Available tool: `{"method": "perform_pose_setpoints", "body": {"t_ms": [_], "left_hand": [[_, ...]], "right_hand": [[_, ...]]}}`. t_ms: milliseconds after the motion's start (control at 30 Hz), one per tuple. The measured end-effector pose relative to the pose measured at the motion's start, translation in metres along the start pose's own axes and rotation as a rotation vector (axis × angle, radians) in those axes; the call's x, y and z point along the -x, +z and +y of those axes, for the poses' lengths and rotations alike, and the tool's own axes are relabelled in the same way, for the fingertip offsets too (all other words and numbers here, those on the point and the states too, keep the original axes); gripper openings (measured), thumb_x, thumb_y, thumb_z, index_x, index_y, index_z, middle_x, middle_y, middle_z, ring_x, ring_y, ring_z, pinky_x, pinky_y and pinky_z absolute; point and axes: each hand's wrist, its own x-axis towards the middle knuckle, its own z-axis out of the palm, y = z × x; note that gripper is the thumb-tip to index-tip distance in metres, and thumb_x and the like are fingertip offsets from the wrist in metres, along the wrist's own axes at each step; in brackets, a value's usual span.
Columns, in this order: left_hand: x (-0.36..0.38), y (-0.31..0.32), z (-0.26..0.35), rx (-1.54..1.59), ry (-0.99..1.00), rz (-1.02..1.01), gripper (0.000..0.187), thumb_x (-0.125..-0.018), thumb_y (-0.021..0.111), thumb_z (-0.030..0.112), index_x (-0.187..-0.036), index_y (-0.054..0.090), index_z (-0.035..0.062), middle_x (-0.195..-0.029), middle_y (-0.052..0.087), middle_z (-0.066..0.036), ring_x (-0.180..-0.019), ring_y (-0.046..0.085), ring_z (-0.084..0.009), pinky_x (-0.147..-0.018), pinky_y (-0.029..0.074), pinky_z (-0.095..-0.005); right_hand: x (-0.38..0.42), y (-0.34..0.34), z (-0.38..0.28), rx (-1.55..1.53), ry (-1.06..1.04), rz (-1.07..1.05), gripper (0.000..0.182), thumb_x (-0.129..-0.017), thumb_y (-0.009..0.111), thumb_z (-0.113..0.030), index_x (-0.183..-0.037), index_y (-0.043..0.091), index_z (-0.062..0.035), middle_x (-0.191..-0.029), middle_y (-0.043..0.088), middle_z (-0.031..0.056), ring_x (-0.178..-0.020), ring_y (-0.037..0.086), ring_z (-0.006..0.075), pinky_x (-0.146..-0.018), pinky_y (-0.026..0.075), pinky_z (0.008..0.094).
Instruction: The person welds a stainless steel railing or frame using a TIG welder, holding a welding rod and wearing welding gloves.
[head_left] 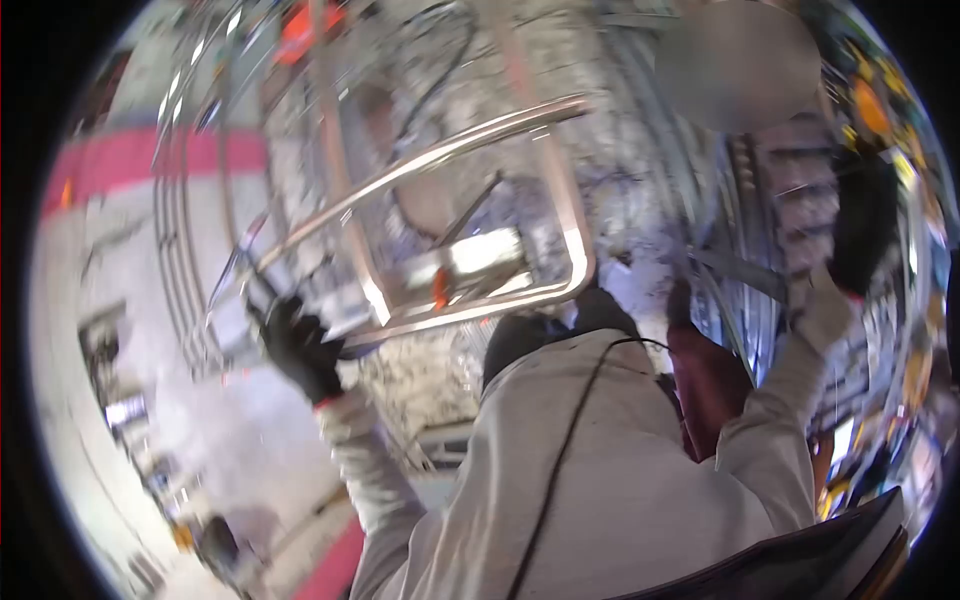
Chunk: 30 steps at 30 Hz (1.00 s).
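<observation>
My left hand (300, 345), in a black glove, is at the left end of a shiny bent metal tube frame (450, 312). Its fingers look curled around the frame's end, with one finger stretched further up; motion blur softens the grip. The frame has rounded corners and spreads in front of my legs, its long upper bar (430, 158) slanting up to the right. My right hand (865, 225), also black-gloved, reaches out at the far right beside stacked metal pieces. Blur hides its fingers and anything in them.
Long thin metal bars (185, 230) stand at the left, near a pink-red band (160, 165). Bundled metal profiles (740, 210) lie at the right. An orange item (440, 288) shows behind the frame. Crumpled pale covering (420, 375) lies below it. Dark red cloth (705, 385) hangs near my leg.
</observation>
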Motion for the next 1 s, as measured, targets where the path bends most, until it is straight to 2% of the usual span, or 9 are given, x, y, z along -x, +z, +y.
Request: {"method": "perform_pose_setpoints", "body": {"t_ms": [33, 167, 300, 500, 667, 733, 800, 933, 1000], "left_hand": [[0.009, 0.011, 0.012, -0.001, -0.028, 0.022, 0.038, -0.101, 0.067, 0.030, -0.131, 0.068, 0.0069, -0.112, 0.073, -0.008, -0.075, 0.064, -0.0181, -0.055, 0.051, -0.0291], [0.011, 0.007, 0.012, 0.123, 0.088, -0.106, 0.079, -0.106, 0.066, 0.024, -0.171, 0.026, 0.0062, -0.106, 0.073, -0.013, -0.070, 0.065, -0.0148, -0.053, 0.052, -0.0276], [0.001, 0.000, -0.004, 0.260, 0.134, -0.168, 0.072, -0.108, 0.065, 0.023, -0.169, 0.030, 0.0048, -0.106, 0.074, -0.015, -0.068, 0.066, -0.0138, -0.053, 0.052, -0.0257], [0.008, 0.003, 0.007, 0.228, 0.028, -0.110, 0.061, -0.108, 0.066, 0.029, -0.159, 0.044, 0.0023, -0.109, 0.077, -0.013, -0.073, 0.067, -0.0142, -0.059, 0.053, -0.0265], [0.010, 0.001, 0.004, 0.222, 0.075, -0.117, 0.067, -0.105, 0.068, 0.031, -0.163, 0.044, 0.0071, -0.105, 0.075, -0.010, -0.070, 0.062, -0.0122, -0.053, 0.049, -0.0263], [0.007, -0.004, 0.003, 0.047, -0.179, -0.096, 0.039, -0.107, 0.064, 0.029, -0.140, 0.068, 0.0075, -0.102, 0.073, -0.011, -0.066, 0.062, -0.0105, -0.047, 0.046, -0.0259], [0.008, 0.007, 0.001, 0.159, 0.006, -0.084, 0.061, -0.107, 0.066, 0.031, -0.160, 0.050, 0.0063, -0.112, 0.075, -0.012, -0.071, 0.063, -0.0106, -0.049, 0.046, -0.0238], [0.011, 0.004, 0.010, 0.151, -0.026, -0.125, 0.068, -0.107, 0.064, 0.025, -0.168, 0.040, 0.0059, -0.115, 0.076, -0.010, -0.076, 0.064, -0.0100, -0.061, 0.046, -0.0230], [0.011, 0.002, 0.014, 0.181, -0.009, -0.159, 0.068, -0.107, 0.064, 0.023, -0.168, 0.040, 0.0064, -0.112, 0.075, -0.010, -0.074, 0.064, -0.0103, -0.061, 0.046, -0.0236]], "right_hand": [[0.004, 0.056, -0.021, -0.372, 0.048, -0.087, 0.052, -0.115, 0.050, -0.028, -0.161, 0.049, -0.0041, -0.155, 0.060, 0.0193, -0.139, 0.062, 0.0296, -0.122, 0.043, 0.0500], [0.023, 0.183, -0.007, -0.420, 0.035, -0.277, 0.050, -0.117, 0.045, -0.027, -0.160, 0.046, -0.0014, -0.154, 0.058, 0.0188, -0.136, 0.061, 0.0297, -0.118, 0.046, 0.0488], [0.038, 0.261, -0.006, -0.375, -0.025, -0.426, 0.048, -0.118, 0.040, -0.025, -0.159, 0.043, 0.0013, -0.153, 0.056, 0.0183, -0.133, 0.061, 0.0299, -0.114, 0.049, 0.0477], [0.038, 0.353, 0.002, -0.854, 0.330, -0.900, 0.050, -0.120, 0.036, -0.025, -0.161, 0.039, 0.0039, -0.152, 0.059, 0.0216, -0.133, 0.064, 0.0321, -0.115, 0.052, 0.0494], [0.054, 0.385, 0.005, -0.896, 0.469, -0.863, 0.052, -0.118, 0.043, -0.028, -0.158, 0.044, 0.0047, -0.149, 0.061, 0.0213, -0.138, 0.060, 0.0328, -0.119, 0.047, 0.0511], [0.072, 0.381, -0.013, -0.108, 0.043, -0.923, 0.049, -0.117, 0.043, -0.030, -0.149, 0.053, 0.0068, -0.150, 0.062, 0.0258, -0.138, 0.062, 0.0425, -0.117, 0.049, 0.0580], [0.058, 0.388, -0.008, -0.908, 0.516, -0.921, 0.051, -0.117, 0.040, -0.030, -0.150, 0.051, 0.0071, -0.152, 0.060, 0.0297, -0.140, 0.060, 0.0471, -0.118, 0.048, 0.0617], [0.047, 0.377, -0.064, -0.357, 0.139, -0.798, 0.052, -0.119, 0.037, -0.032, -0.151, 0.050, 0.0061, -0.146, 0.065, 0.0268, -0.131, 0.068, 0.0415, -0.108, 0.058, 0.0522], [0.029, 0.357, -0.087, 0.605, -0.198, -0.657, 0.051, -0.121, 0.033, -0.031, -0.150, 0.052, 0.0059, -0.141, 0.067, 0.0245, -0.120, 0.073, 0.0337, -0.103, 0.060, 0.0446]]}}
